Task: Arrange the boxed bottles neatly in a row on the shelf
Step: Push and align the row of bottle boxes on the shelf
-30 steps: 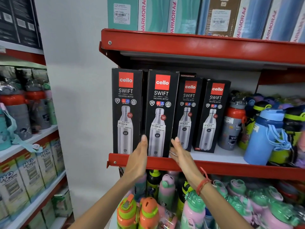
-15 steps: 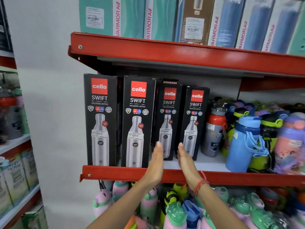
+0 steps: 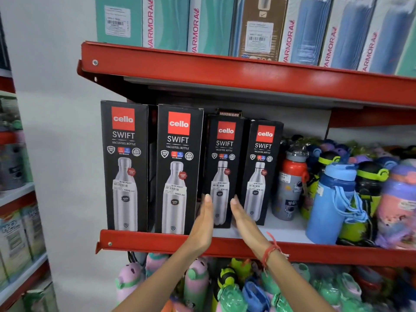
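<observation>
- Head view, nearest: the left hand [image 3: 203, 224] and right hand [image 3: 244, 220] are raised with flat palms facing each other and fingers straight, spread apart, not closed on anything.
- They bracket the lower part of the third box [image 3: 222, 170], one palm on each side; whether either palm touches the cardboard I cannot tell. Facing palms suit squeezing a tall narrow carton from both sides and sliding it without tipping it.
- Along the red shelf lip [image 3: 157, 240] stand the first box [image 3: 125, 165] and second box [image 3: 179, 168], flush with the front edge, a dark gap between them.
- Farther in, the third box and fourth box [image 3: 262, 170] sit side by side but set back from the lip, so the row steps inward; my judgement is that these two need drawing forward.
- Right of the fourth box, loose bottles [image 3: 291, 183] crowd the shelf, leaving little room to shift sideways.
- Overhead, the upper shelf [image 3: 247, 73] carries tall cartons.
</observation>
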Demonstrator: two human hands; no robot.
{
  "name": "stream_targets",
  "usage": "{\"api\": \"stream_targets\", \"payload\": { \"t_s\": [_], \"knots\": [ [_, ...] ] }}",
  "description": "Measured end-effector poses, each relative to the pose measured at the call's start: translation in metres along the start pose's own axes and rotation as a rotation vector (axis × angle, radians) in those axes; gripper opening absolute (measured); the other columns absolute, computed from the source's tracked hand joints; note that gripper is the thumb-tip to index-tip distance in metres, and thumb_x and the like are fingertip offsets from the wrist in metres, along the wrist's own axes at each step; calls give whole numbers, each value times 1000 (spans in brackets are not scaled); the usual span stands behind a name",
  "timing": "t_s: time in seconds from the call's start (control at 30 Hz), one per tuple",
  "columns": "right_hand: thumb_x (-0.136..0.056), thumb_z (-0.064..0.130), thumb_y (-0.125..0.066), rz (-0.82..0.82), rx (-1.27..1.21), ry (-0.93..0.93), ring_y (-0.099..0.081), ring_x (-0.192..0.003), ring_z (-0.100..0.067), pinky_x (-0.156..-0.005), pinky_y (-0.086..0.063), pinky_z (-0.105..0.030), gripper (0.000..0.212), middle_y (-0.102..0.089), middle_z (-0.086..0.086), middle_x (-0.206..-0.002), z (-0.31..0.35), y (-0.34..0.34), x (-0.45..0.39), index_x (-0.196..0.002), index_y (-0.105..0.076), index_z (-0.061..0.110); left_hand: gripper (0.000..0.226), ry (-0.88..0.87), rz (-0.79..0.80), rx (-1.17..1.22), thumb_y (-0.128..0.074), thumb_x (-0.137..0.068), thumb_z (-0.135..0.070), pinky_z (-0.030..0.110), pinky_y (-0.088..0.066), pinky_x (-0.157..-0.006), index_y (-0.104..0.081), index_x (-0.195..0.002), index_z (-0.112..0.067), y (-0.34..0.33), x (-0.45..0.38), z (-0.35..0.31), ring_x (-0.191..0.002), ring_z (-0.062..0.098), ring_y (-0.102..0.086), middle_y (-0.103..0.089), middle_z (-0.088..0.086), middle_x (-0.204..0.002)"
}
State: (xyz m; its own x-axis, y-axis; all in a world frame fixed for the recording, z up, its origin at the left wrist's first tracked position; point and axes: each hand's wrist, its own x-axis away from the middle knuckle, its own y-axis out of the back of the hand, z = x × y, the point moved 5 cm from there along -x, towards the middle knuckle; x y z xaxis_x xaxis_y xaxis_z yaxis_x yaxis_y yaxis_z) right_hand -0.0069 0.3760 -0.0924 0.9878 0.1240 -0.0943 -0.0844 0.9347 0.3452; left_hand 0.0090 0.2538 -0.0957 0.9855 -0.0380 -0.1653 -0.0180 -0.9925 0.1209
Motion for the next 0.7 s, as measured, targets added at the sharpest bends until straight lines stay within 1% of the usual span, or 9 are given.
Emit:
{"api": "stream_targets", "payload": {
  "t_s": [0.07, 0.13, 0.27, 0.33, 0.4, 0.47, 0.5, 0.57, 0.7],
  "knots": [
    [-82, 77, -22, 17, 28, 6, -21, -147, -16, -119, -15, -41, 76, -21, 15, -158, -1, 3, 9, -150, -10, 44, 109, -3, 9, -3, -10, -59, -96, 27, -6, -115, -4, -150, -35, 4, 8, 1, -138, -4, -6, -6, -13, -160],
    [-80, 79, -23, 18, 37, 12, -23, -146, -15, -120, -17, -41, 79, -20, 15, -158, -1, 5, 19, -150, -11, 43, 110, -1, 18, 0, -10, -57, -98, 24, -7, -112, -5, -149, -37, 7, 18, 0, -135, -6, -8, -8, -15, -159],
    [-79, 82, -26, -6, 20, 6, -32, -143, -14, -120, -20, -42, 81, -27, 10, -158, -1, 10, 38, -149, -20, 42, 114, 31, 35, 9, -9, -54, -100, 40, -7, -120, -10, -149, -38, 16, 32, 0, -147, 15, -14, -11, -11, -160],
    [-77, 83, -26, -7, 24, -3, -39, -140, -17, -116, -23, -35, 80, -32, 7, -156, -1, 11, 45, -147, -22, 44, 118, 21, 47, 6, -9, -52, -100, 44, -7, -121, -10, -150, -35, 20, 39, -1, -148, 18, -14, -12, -7, -161],
    [-78, 82, -26, -14, 29, 3, -46, -135, -17, -108, -25, -29, 77, -36, 6, -155, -1, 11, 51, -147, -23, 46, 119, 9, 46, 4, -9, -51, -100, 45, -7, -121, -12, -150, -35, 22, 45, -3, -148, 18, -15, -13, -5, -161],
    [-78, 81, -26, -17, 25, 5, -50, -131, -17, -112, -26, -32, 75, -38, 5, -154, -1, 10, 55, -146, -23, 48, 118, 2, 46, 4, -9, -52, -100, 46, -7, -122, -12, -150, -34, 23, 50, -4, -148, 17, -15, -13, -5, -161],
    [-78, 82, -26, -19, 23, 11, -50, -131, -17, -116, -26, -36, 75, -38, 4, -154, -1, 10, 57, -145, -23, 48, 119, 3, 48, 3, -9, -52, -100, 46, -7, -122, -12, -150, -34, 23, 50, -4, -148, 17, -14, -13, -5, -161],
    [-77, 83, -25, -24, 29, 30, -48, -133, -16, -118, -26, -42, 75, -37, 4, -155, -1, 9, 58, -145, -22, 50, 120, 12, 49, -7, -9, -51, -100, 46, -7, -122, -11, -151, -33, 22, 51, -3, -148, 18, -14, -12, -5, -161],
    [-73, 86, -25, -22, 24, 51, -47, -134, -15, -118, -25, -42, 82, -34, 5, -156, -2, 7, 59, -146, -20, 49, 120, 30, 37, -13, -10, -50, -101, 45, -8, -122, -13, -150, -35, 21, 52, -3, -147, 18, -17, -16, -3, -161]
  ]
}}
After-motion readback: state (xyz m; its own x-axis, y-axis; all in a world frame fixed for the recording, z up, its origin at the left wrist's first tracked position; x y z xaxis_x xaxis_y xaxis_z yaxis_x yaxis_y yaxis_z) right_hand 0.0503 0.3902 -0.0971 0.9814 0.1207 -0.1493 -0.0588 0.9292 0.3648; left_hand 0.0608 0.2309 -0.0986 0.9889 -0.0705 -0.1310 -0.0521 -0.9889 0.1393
